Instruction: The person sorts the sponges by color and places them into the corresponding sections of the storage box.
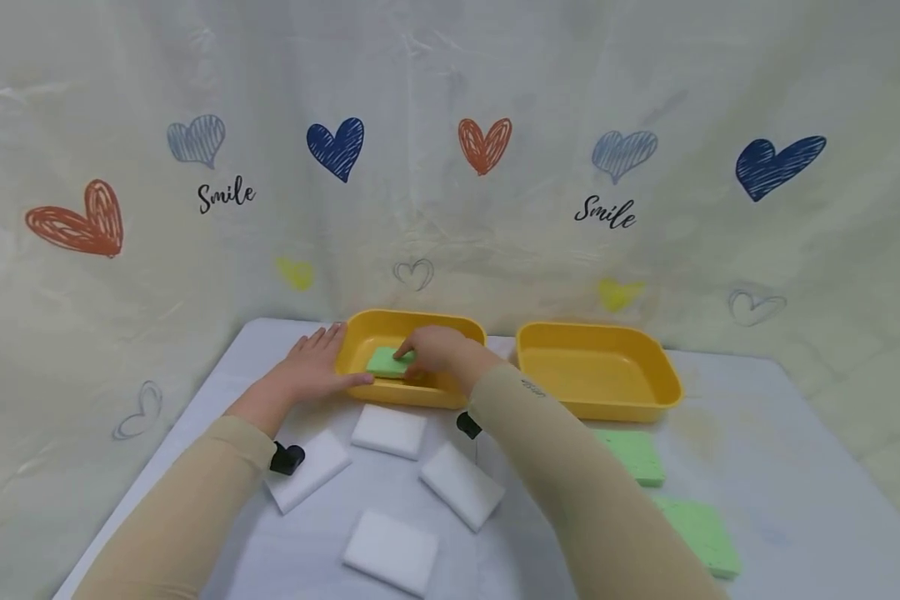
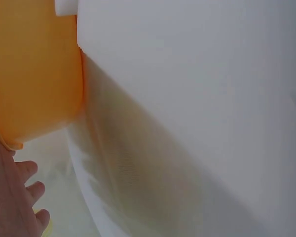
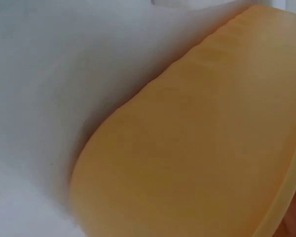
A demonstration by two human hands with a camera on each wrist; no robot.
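Observation:
Inside the left yellow tray (image 1: 412, 395), a green sponge (image 1: 382, 361) lies near the bottom. My right hand (image 1: 438, 350) reaches in over the front rim and grips the sponge at its right part, index finger on top and thumb by the near edge. Fingers spread, my left hand (image 1: 315, 367) rests against the tray's left end, its thumb along the front rim. The left wrist view shows the fingers (image 2: 34, 192) beside the tray wall (image 2: 34, 74). In the right wrist view the tray's outer side (image 3: 187, 138) hides most of that hand.
To the right stands a second yellow tray (image 1: 596, 412). Several white sponge-like blocks (image 1: 390, 431) lie in front of the left tray, one partly under the left wrist. Two green sponges (image 1: 633, 457) lie beyond the right forearm. A curtain with hearts (image 1: 450, 242) hangs behind the table.

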